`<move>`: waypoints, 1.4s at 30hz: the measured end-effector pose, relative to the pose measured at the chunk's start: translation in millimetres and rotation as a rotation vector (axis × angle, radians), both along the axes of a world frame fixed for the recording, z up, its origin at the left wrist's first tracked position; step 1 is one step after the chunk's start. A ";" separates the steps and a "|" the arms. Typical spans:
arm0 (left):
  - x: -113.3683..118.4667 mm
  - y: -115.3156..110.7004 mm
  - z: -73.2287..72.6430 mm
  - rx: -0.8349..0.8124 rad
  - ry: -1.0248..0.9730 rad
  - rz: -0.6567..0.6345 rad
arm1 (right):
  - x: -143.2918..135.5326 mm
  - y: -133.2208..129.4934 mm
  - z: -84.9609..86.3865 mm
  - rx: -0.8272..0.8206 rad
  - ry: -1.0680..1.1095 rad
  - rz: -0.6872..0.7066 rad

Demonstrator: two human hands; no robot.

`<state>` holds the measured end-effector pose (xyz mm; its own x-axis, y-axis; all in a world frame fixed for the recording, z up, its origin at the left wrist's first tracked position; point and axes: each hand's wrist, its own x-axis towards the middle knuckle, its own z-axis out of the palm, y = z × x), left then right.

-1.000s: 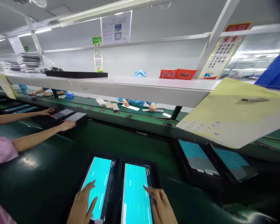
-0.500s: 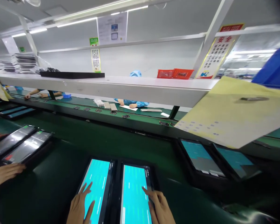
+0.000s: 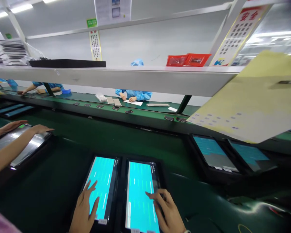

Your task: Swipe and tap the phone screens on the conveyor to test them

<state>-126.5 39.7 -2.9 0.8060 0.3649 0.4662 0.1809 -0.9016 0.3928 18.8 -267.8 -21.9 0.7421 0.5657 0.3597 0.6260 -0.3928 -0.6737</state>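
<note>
Green conveyor belt (image 3: 50, 181) runs under both hands and carries everything. Overhead shelf (image 3: 135, 79) hangs well beyond the fingertips, a yellow sheet (image 3: 252, 103) tilting off it up and to the right of the right hand. Black tray (image 3: 121, 165) sits directly beneath the hands, two lit tablets seated side by side in it so each hand gets one screen. Left tablet (image 3: 103, 181) is under the left hand (image 3: 83, 210), which lies flat with fingers spread and grips nothing, fingertips on the cyan glass. Right tablet (image 3: 139, 191) is under the right hand (image 3: 166, 212), also flat and loosely spread, holding nothing, index finger stretched across the screen (looks like touch input, not lifting). Another tray of tablets (image 3: 230, 155) lies further right of the right hand. A co-worker's arms (image 3: 14, 142) rest on grey-screened tablets (image 3: 21, 145) well left of the left hand
</note>
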 end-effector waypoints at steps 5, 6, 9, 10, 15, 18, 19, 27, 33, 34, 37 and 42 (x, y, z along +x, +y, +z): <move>-0.3 3.0 -2.7 -0.017 0.031 0.003 | 2.2 -0.7 9.8 -0.204 -0.204 0.013; -0.5 3.1 -3.9 -0.025 0.028 0.012 | 3.0 -1.2 11.0 -0.221 -0.236 0.031; -1.3 1.4 -7.1 -0.052 0.026 0.035 | 4.8 -2.9 11.0 -0.261 -0.276 0.028; -1.5 0.4 -7.6 -0.058 0.026 0.040 | 5.5 -3.3 9.7 -0.272 -0.277 0.014; -1.4 -2.9 -6.5 -0.075 0.041 0.053 | 8.6 -4.0 0.9 -0.264 -0.152 -0.001; -1.6 -1.5 -6.7 -0.091 0.044 0.036 | 8.0 -4.6 0.7 -0.260 -0.037 0.011; -1.7 -0.7 -7.3 -0.104 0.044 0.028 | 7.5 -4.7 1.7 -0.258 0.000 0.008; -2.5 1.9 -11.1 -0.174 0.055 0.046 | 4.8 -2.3 8.2 -0.196 0.090 -0.049; -1.4 2.2 -9.2 -0.117 0.021 0.026 | 4.9 -3.4 8.4 -0.190 0.054 -0.036; -1.2 2.3 -9.1 -0.111 0.019 0.028 | 5.0 -3.2 9.0 -0.188 0.058 -0.037; -1.1 1.9 -8.8 -0.115 0.021 0.036 | 4.9 -1.5 11.3 -0.170 0.060 -0.042; -2.4 1.1 -7.8 -0.168 0.042 0.041 | 4.9 -0.7 12.4 -0.153 0.045 -0.052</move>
<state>-128.9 40.8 -10.8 0.8062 0.4682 0.3617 0.2362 -0.8152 0.5289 23.7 -268.5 -9.5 0.7850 0.5719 0.2382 0.5729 -0.5237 -0.6305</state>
